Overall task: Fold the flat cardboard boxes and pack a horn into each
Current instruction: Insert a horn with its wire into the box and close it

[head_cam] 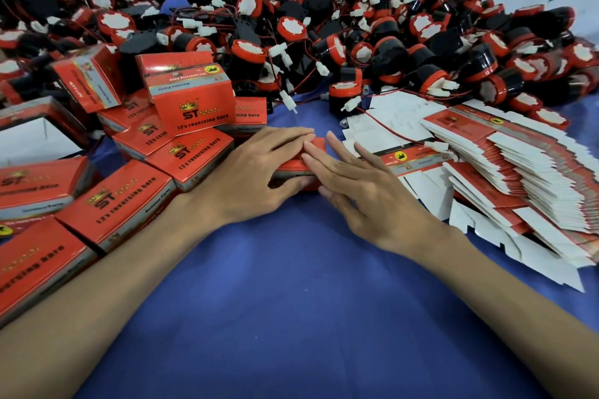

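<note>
**Red carton pinned under both hands on a crowded cloth**

The only open room is found on the wrist side of the fingers, where the blue cloth (291, 285) lies bare between the two forearms and down to the near edge. Beyond the fingertips the way is closed by a heap of horns (324, 26) banked against a pale wall. Outboard of the left hand (259, 168) the cloth is taken up by folded boxes (191, 107), some stacked and tilted, the nearest just beside the wrist. Outboard of the right hand (363, 188) a fanned stack of flat cartons (518, 165) is spread, its white flaps reaching close to the little finger.

On the folded boxes a crown mark over "ST" is printed, with "12v reversing horn" below and "Genuine Parts" on a grey side band. The small gold line beside "ST" cannot be read.

The red carton (319, 144) is set on the cloth directly under the fingers of both hands and is mostly hidden by them; only a red top corner and a darker near side are seen. It is grasped by the left hand, fingers laid over the top and thumb against the near side. The right hand's fingers are held straight and spread, the tips pressed onto the carton's top.

The horns are seen as black drums with red rims, white faces, thin red wires and white plugs.
</note>
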{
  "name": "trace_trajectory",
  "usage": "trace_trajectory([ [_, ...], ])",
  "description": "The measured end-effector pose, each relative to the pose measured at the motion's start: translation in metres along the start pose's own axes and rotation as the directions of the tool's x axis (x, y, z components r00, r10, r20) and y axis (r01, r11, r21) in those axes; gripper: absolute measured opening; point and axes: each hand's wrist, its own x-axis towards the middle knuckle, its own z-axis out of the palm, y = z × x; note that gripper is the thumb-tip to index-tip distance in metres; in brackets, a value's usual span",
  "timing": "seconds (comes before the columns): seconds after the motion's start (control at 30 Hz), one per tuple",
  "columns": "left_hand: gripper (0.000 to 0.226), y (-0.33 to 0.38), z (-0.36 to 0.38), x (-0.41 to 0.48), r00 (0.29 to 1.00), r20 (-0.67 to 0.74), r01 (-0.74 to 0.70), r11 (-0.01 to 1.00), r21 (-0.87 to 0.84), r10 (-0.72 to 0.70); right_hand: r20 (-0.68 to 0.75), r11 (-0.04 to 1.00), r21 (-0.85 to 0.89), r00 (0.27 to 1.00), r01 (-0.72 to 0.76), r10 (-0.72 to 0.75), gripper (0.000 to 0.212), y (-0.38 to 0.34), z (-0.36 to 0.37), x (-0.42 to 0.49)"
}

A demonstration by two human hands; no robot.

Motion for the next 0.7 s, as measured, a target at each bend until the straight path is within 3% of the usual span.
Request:
trace_trajectory([
  [0.1,0.058,0.001,-0.003,0.001,1.0,0.019,0.003,0.998,0.068,-0.004,0.095,1.0,-0.002,0.995,-0.031,0.031,0.048,-0.001,-0.004,0.0],
  [0.2,0.056,0.007,-0.007,0.0,1.0,-0.01,-0.008,0.986,0.166,0.01,0.183,0.986,0.12,0.978,-0.12,0.097,0.049,0.0,-0.01,0.002],
  [0.27,0.051,0.01,-0.01,-0.002,0.998,-0.051,-0.032,0.973,0.229,0.045,0.046,0.986,0.084,0.989,-0.146,0.143,0.044,0.004,-0.014,0.004],
  [0.33,0.042,0.012,-0.014,-0.003,0.991,-0.097,-0.069,0.964,0.259,0.097,-0.154,0.972,-0.081,0.967,-0.219,0.205,0.043,0.015,-0.02,0.007],
  [0.37,0.038,0.013,-0.015,-0.003,0.984,-0.119,-0.098,0.957,0.274,0.135,-0.178,0.941,-0.172,0.949,-0.29,0.26,0.046,0.022,-0.024,0.006],
  [0.4,0.034,0.014,-0.017,-0.003,0.973,-0.145,-0.132,0.946,0.297,0.182,-0.124,0.891,-0.253,0.926,-0.378,0.358,0.054,0.028,-0.028,0.006],
  [0.47,0.026,0.015,-0.022,-0.001,0.928,-0.248,-0.168,0.907,0.387,0.278,0.088,0.755,-0.418,0.804,-0.506,0.588,0.078,0.035,-0.032,0.002],
  [0.53,0.024,0.014,-0.029,0.003,0.835,-0.443,-0.036,0.835,0.548,0.326,0.231,0.698,-0.537,0.713,-0.474,0.662,0.092,0.036,-0.028,-0.002],
  [0.6,0.033,0.012,-0.035,0.004,0.739,-0.601,0.187,0.764,0.618,0.304,0.245,0.697,-0.574,0.722,-0.431,0.648,0.082,0.033,-0.023,-0.001],
  [0.63,0.036,0.012,-0.034,0.002,0.73,-0.617,0.227,0.746,0.626,0.295,0.223,0.698,-0.579,0.742,-0.422,0.633,0.072,0.03,-0.021,0.001],
  [0.7,0.036,0.015,-0.026,-0.003,0.785,-0.534,0.106,0.781,0.616,0.315,0.195,0.697,-0.588,0.766,-0.409,0.613,0.058,0.023,-0.019,0.006],
])
